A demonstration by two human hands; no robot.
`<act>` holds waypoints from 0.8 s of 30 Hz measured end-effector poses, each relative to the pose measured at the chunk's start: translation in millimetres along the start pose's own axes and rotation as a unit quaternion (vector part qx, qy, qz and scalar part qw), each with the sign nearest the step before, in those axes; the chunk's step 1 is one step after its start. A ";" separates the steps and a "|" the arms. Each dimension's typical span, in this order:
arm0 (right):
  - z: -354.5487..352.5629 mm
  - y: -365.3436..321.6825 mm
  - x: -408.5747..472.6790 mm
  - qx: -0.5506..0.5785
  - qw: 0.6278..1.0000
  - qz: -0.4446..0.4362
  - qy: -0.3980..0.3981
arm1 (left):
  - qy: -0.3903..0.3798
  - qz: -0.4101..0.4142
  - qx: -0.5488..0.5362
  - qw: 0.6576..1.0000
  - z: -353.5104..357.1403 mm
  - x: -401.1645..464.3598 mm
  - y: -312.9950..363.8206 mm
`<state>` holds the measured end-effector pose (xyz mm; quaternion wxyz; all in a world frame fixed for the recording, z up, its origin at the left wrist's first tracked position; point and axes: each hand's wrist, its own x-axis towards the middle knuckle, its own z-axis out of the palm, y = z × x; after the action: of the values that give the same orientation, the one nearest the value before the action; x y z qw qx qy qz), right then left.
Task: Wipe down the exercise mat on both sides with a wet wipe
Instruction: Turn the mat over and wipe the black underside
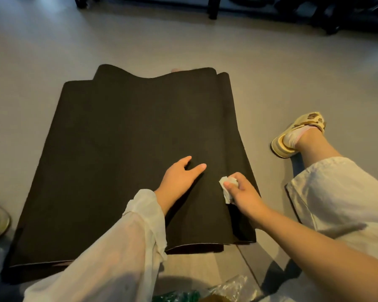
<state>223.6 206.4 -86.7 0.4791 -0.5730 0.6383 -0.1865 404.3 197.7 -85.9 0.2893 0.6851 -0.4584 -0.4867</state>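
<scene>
Exercise mat [127,149]: dark, lying on the floor [42,57], folded or stacked in several layers; stepped edges show at the far end and at the near right corner, where a paler underside edge is visible. It takes up the middle of the floor area in view.

Wet wipe [226,188]: small, crumpled, pale. Held against the mat near its right edge, towards the near end.

Right hand [242,190]: fingers curled round the wipe, thumb on top, knuckles up. Wipe appears to touch the mat surface.

Left hand [180,176]: flat on the mat just left of the wipe, fingers straight and spread, holding nothing; reads as bracing the mat.

Step in hand, as judged: wiping the upward face, at the near right portion. No wet streaks can be made out on the dark surface, so coverage so far cannot be told.

Next move calls for: strokes carried across towards the left edge and far end, left hand keeping the layers from sliding. Hidden layers and the underside need unfolding and turning over.

Surroundings: slippered foot [297,136] right of the mat; clear plastic packaging [234,286] at the near edge.
</scene>
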 end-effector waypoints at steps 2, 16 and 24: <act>6.8 -12.7 -3.6 -0.001 0.999 -0.033 -0.017 | 0.030 -0.013 0.025 0.999 -7.4 1.7 12.2; 75.8 -100.8 -4.5 0.023 0.977 -0.185 -0.101 | 0.135 -0.029 0.277 0.951 -133.0 5.0 41.7; 110.2 -139.4 23.7 -0.089 0.960 -0.256 -0.067 | 0.188 -0.118 0.234 0.947 -185.9 -22.3 -67.3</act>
<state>394.2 181.0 -38.3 0.4042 -0.7689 0.4503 -0.2063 598.5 236.5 -66.9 0.1430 0.8617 -0.4126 -0.2586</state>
